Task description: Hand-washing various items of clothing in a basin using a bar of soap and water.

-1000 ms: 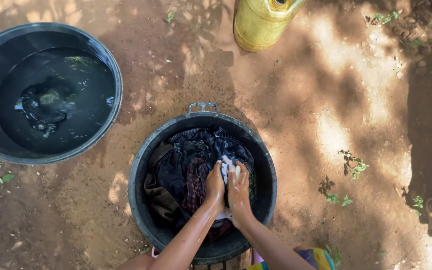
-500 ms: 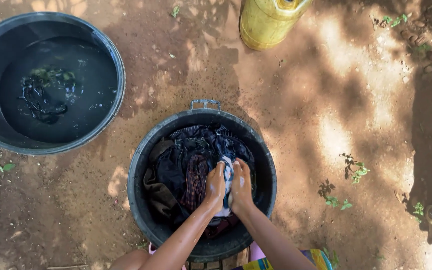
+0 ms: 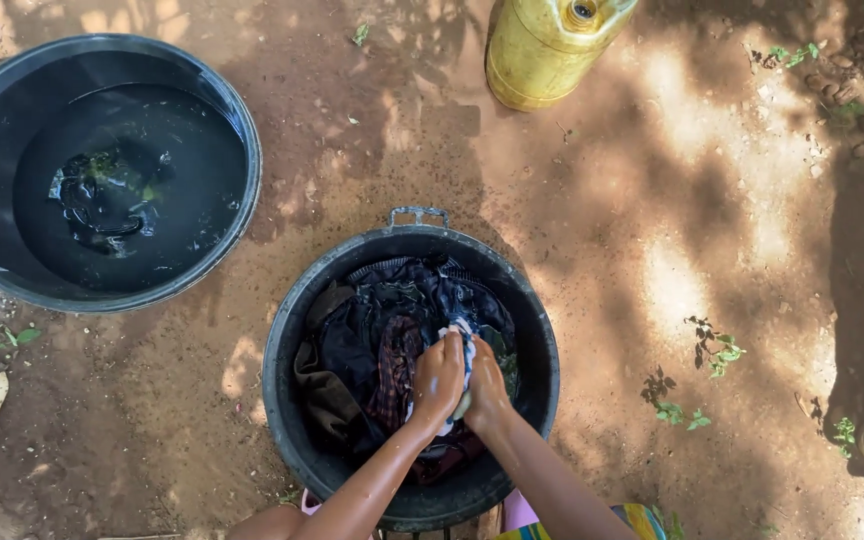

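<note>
In the head view, a pale cloth is gripped between the closed left hand and right hand above dark laundry, inside the rim of a black tub, with bare dirt ground left open around it.

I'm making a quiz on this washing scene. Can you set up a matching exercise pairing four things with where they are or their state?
Things:
1. yellow jerrycan
2. large basin
3. pale cloth
4. handled tub

Places or states:
A. held between both hands
B. left, holding dark water
C. centre, full of dark clothes
D. top edge, on bare dirt

Pairs: 1-D, 2-B, 3-A, 4-C
</note>
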